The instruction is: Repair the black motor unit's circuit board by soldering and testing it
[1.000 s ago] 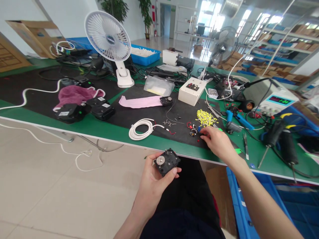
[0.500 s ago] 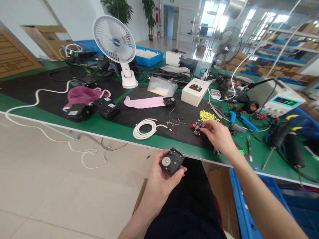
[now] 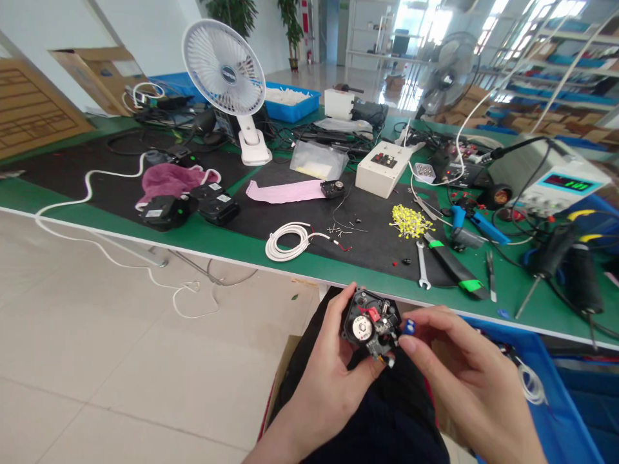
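Observation:
My left hand (image 3: 333,367) is closed around a black plastic housing (image 3: 346,327) with a round silver disc on its face, held above my lap. Over the housing's right part sits a small circuit board (image 3: 382,328) with a red component and loose-looking metal parts. My right hand (image 3: 464,361) pinches a small blue terminal block (image 3: 409,327) at the board's right edge between thumb and fingers. Whether the board is seated in the housing or only rests against it, I cannot tell.
On the bench lie a coiled white cable (image 3: 286,242), yellow terminals (image 3: 409,219), a wrench (image 3: 422,265), a green-and-black cutter (image 3: 454,267) and tweezers (image 3: 491,277). A power supply (image 3: 546,180) and a screwdriver (image 3: 536,277) are at right. A blue bin (image 3: 556,380) stands below.
My right hand has brought the small circuit board from the bench mat back to the housing. My left hand has moved slightly right with the housing. The wrench and cutter are now uncovered.

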A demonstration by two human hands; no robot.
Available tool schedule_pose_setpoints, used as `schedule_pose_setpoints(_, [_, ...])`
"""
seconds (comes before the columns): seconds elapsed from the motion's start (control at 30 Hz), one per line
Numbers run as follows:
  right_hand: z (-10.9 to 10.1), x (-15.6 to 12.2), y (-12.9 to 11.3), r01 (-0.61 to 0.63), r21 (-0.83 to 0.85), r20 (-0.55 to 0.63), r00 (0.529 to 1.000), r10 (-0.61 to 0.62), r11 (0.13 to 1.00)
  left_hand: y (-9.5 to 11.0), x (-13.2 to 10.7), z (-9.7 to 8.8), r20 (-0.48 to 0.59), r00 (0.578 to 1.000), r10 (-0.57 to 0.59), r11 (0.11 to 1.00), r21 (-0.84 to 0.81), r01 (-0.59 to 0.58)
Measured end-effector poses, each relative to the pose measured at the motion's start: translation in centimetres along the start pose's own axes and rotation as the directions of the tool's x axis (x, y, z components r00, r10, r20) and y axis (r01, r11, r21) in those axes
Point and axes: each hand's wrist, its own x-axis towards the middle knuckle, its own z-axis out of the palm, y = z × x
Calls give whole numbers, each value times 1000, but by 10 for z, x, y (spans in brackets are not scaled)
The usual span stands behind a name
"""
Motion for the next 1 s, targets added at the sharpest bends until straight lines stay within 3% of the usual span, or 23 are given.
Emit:
schedule_pose_setpoints(0.2, [0, -2, 4, -26, 67, 12, 1000, 26, 997, 2, -9, 4, -40, 996, 76, 987, 147, -69])
schedule_pose_setpoints(0.63, [-5, -1, -7, 133, -89, -19, 991, -136, 987, 4, -8, 2, -17, 998, 67, 980, 190, -63])
schedule_pose_setpoints(0.83, [-6, 3, -2, 52, 9, -21, 998, -52, 999, 3, -9, 1, -26, 994, 110, 964, 244, -100])
schedule_pose_setpoints(1.0, [-6, 4, 1, 127, -6, -35, 991, -127, 992, 4, -5, -1, 31, 991, 128, 957, 258, -132])
